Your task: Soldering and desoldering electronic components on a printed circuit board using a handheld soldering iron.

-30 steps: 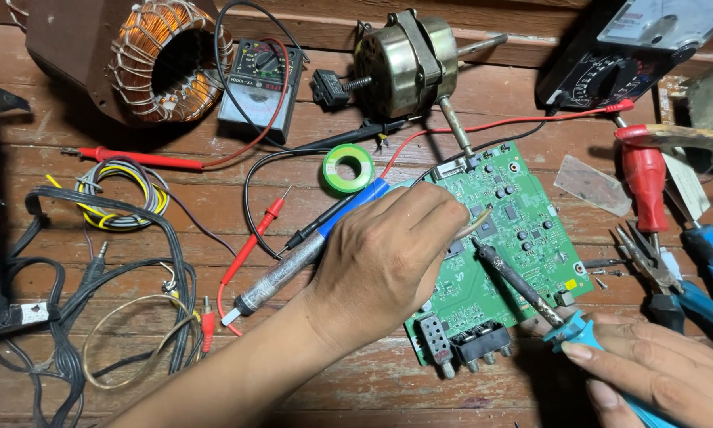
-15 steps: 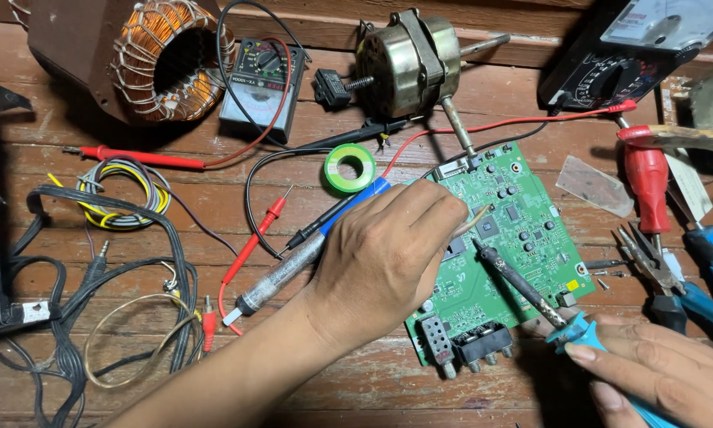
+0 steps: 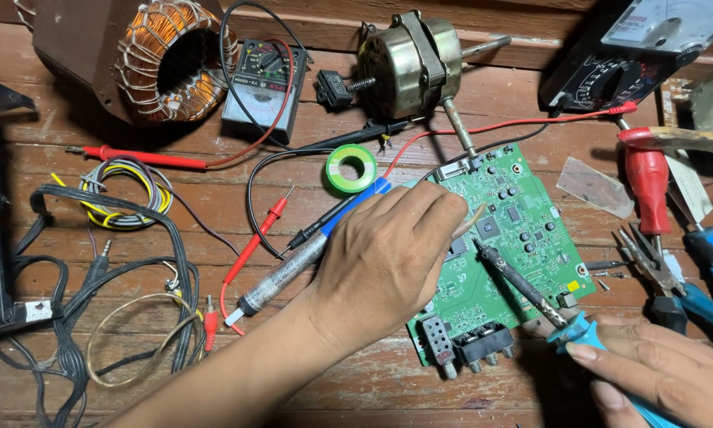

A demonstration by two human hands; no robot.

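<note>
A green circuit board (image 3: 523, 238) lies on the wooden bench. My left hand (image 3: 388, 254) rests over its left part and pinches a thin pale pointed sliver (image 3: 477, 214) that angles toward the chips. My right hand (image 3: 657, 372), at the lower right, grips the blue handle of a soldering iron (image 3: 523, 281). The iron's dark tip touches the board just below the sliver. A desoldering pump (image 3: 285, 273) with a silver barrel and a blue end lies under my left wrist.
A green tape roll (image 3: 351, 168), a fan motor (image 3: 408, 67), a copper-wound stator (image 3: 166, 63) and two meters (image 3: 263, 79) (image 3: 634, 55) sit at the back. Red probes and tangled wires (image 3: 126, 190) cover the left. A red screwdriver (image 3: 647, 186) and pliers (image 3: 649, 261) lie at the right.
</note>
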